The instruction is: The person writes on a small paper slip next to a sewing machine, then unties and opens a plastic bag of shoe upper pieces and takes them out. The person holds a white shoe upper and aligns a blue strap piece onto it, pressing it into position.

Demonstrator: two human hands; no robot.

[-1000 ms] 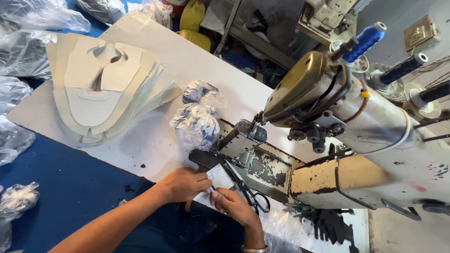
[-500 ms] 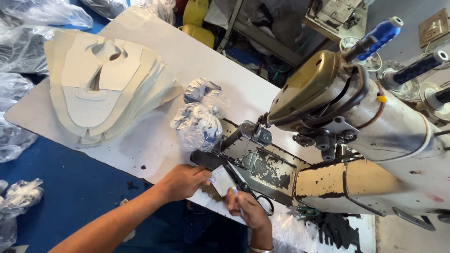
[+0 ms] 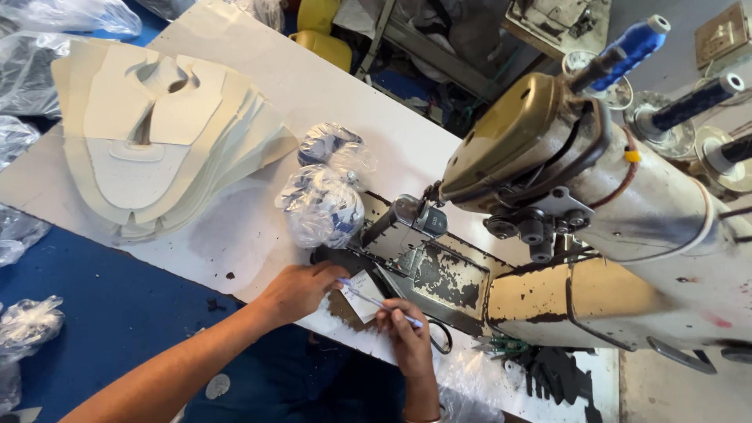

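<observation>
Pen (image 3: 380, 302) is the thing in play — a thin blue one, pinched in the right hand's (image 3: 406, 335) fingertips, its tip over the small white slip of paper (image 3: 362, 295) at the near edge of the white worktable (image 3: 235, 235), just in front of the sewing machine's bed (image 3: 439, 274).

From the head view: the left hand (image 3: 296, 291) lies on the table edge with fingers curled together, their tips touching the slip's left side. Half a second ago the right hand sat lower, near the black scissors (image 3: 439, 335); now it has come up over the paper and the pen lies across it. A second back, both hands were bunched together there. To my eye that's the shift from fetching to writing — the slip is pinned and the pen is poised.

Around them: two crinkled plastic bags (image 3: 323, 200) of dark small parts sit just behind the hands, touching the machine's left end. A stack of cream cut pieces (image 3: 157, 141) lies fanned out at the far left corner, well apart. The big machine head (image 3: 548, 164) looms on the right, a blue thread spool (image 3: 630, 48) on top.
</observation>
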